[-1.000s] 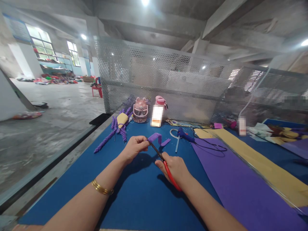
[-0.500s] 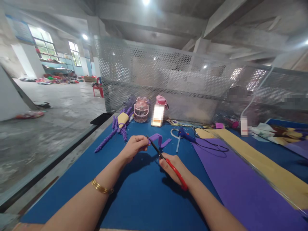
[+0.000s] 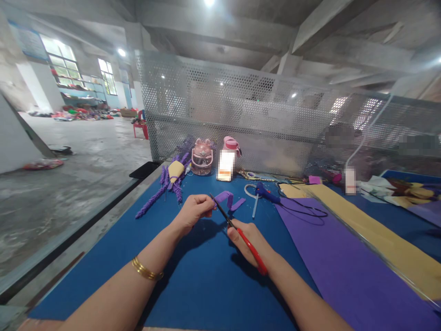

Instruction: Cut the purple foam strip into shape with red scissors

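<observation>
My left hand point(image 3: 193, 212) is closed, pinching one end of a curled purple foam strip point(image 3: 228, 199) just above the blue table point(image 3: 193, 280). My right hand point(image 3: 247, 242) grips red-handled scissors point(image 3: 241, 235), whose dark blades point up and left to the strip beside my left fingertips. The strip's free end trails down to the right onto the table. A gold bangle point(image 3: 146, 271) sits on my left wrist.
A blue glue gun point(image 3: 267, 193) with its cord lies behind the strip. A purple sheet point(image 3: 330, 257) and a yellow sheet point(image 3: 372, 234) cover the right side. Purple lavender stems point(image 3: 165, 186), a pink cup point(image 3: 201, 158) and a bottle point(image 3: 228, 160) stand before the mesh screen point(image 3: 241, 110).
My right hand with the scissors has shifted slightly right and turned, so the red handles point further right. My left hand and the strip have barely moved.
</observation>
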A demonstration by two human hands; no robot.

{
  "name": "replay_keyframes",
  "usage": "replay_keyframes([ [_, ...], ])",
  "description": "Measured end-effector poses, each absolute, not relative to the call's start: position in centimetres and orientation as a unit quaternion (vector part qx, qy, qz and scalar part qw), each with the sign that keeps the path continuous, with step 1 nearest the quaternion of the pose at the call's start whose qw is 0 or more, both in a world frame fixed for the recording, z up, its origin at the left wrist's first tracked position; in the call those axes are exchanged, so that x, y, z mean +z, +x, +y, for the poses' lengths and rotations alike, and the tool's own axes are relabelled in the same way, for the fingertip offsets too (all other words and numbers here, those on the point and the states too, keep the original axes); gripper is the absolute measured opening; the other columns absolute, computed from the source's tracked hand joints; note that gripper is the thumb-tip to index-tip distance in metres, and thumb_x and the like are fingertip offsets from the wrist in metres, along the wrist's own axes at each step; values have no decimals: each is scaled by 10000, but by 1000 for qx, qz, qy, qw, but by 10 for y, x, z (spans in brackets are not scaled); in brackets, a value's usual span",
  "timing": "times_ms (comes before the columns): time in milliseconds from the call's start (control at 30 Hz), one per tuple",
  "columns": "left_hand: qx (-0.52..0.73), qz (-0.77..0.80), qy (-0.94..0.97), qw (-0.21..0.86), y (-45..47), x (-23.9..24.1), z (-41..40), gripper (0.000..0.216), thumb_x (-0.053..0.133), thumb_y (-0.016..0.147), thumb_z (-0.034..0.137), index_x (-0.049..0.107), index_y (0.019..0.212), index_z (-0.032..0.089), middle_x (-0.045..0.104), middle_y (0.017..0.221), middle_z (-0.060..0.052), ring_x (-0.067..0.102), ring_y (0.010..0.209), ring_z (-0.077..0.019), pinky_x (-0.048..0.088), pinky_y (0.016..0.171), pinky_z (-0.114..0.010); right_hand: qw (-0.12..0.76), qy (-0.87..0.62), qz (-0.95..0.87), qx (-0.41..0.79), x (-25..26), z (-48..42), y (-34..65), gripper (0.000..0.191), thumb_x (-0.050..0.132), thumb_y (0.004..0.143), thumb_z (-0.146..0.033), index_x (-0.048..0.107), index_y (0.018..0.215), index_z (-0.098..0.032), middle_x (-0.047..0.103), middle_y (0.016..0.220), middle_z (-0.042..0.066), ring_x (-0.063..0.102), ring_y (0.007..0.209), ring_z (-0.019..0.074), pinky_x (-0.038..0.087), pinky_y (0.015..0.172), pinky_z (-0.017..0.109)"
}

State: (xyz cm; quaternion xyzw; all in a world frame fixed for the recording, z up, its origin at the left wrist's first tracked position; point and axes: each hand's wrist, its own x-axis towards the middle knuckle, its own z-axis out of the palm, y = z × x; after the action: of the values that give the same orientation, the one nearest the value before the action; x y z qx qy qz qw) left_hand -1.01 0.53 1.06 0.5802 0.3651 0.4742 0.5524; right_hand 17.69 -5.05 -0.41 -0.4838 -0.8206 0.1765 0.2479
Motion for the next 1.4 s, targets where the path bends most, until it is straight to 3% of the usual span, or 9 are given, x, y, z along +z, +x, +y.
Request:
replay_keyframes([
  [400,471,365,533,601,-9,12,4,207,658,632,297,543,542,151,506,449,38,395,421,-54,265,421,-179,256,-509,-810,140,-11,-49,172,585,140,879,-670,474,715,-219,436,545,-16,418,486,130,278,475,206],
  [633,464,357,511,629,-11,6,8,175,653,642,285,569,594,139,509,452,29,408,427,-59,289,434,-177,243,-516,-811,131,-11,-48,174,587,149,881,-666,506,764,-215,475,545,-10,446,475,136,288,483,209],
  [1133,445,339,513,651,-13,10,6,209,613,633,335,505,576,165,424,441,49,361,375,-61,154,351,-184,223,-515,-822,99,-3,-53,170,638,106,881,-670,535,801,-205,505,529,2,488,455,150,284,473,210],
  [1400,455,296,496,678,-12,6,8,187,590,659,289,509,560,152,388,399,77,198,340,-13,254,408,-185,215,-519,-824,74,-6,-52,172,619,114,897,-643,544,829,-204,562,560,23,584,527,189,295,489,213],
])
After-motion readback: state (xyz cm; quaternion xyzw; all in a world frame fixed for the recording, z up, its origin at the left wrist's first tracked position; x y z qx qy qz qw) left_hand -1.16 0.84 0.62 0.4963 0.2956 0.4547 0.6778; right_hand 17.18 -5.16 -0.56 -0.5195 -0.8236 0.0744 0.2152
